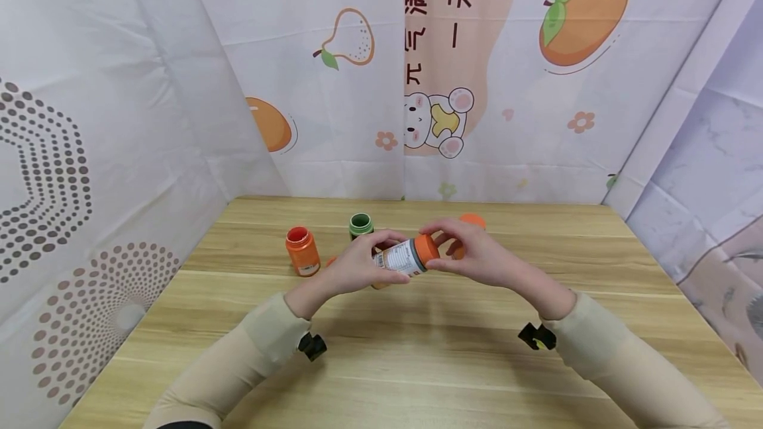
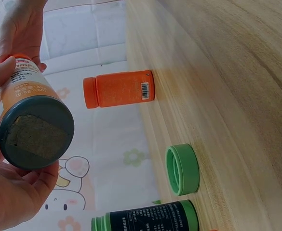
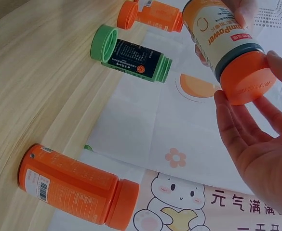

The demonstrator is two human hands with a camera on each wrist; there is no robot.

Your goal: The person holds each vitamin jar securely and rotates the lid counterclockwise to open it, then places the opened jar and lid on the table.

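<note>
Above the table, a white-and-orange supplement bottle (image 1: 398,259) is held tilted, its dark grey base (image 2: 37,132) facing the left wrist view. My left hand (image 1: 352,270) grips the body with thumb and fingers on opposite sides. On the other end sits an orange lid (image 1: 426,249), which my right hand (image 1: 477,253) pinches by the rim between thumb and fingertips. The right wrist view shows this lid (image 3: 247,79) seated against the bottle's grey neck band.
An open orange bottle (image 1: 305,253) and an open green bottle (image 1: 361,222) stand at the left. Loose on the table (image 1: 417,363) lie a green lid (image 2: 183,168) and an orange lid (image 3: 127,14). A lidded orange bottle (image 3: 73,183) stands behind my right hand.
</note>
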